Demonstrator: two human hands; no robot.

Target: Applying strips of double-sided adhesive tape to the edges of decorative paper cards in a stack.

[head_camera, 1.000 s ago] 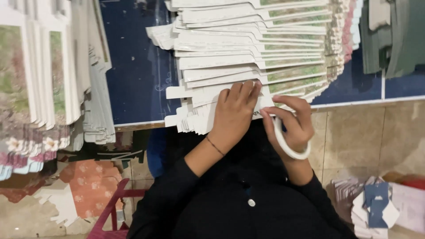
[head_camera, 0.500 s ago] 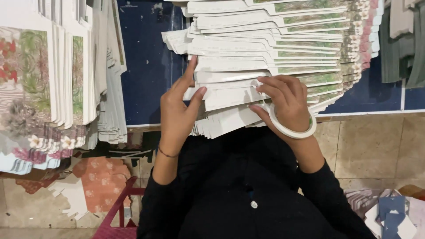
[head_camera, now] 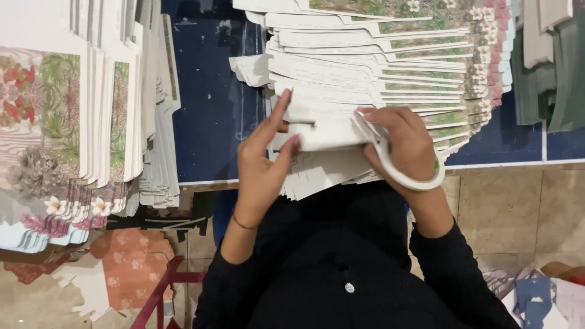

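Holding a folded white card piece (head_camera: pixel 326 135) between both hands, just above the near end of the fanned stack of flat printed cards (head_camera: pixel 378 73), which serves as landmark. Left hand (head_camera: pixel 262 161): fingers extended and together, thumb set apart, pressing the piece's left end. Right hand (head_camera: pixel 405 146): fingers curled and clamped on the piece's right end; a white tape roll (head_camera: pixel 409 173) hangs ringed around this hand.

Risks, as judgement: the piece is held only at its ends, so uneven pressure could crease it or let it slip onto the stack. The dangling roll could snag the stack's near edge and disturb the fan.

Counts: one piece in hand; one tape roll; stack cards too many and too overlapped to count. Left of the stack, across the dark blue mat (head_camera: pixel 207 122), a second pile of floral printed cards (head_camera: pixel 67 116), likewise uncountable.
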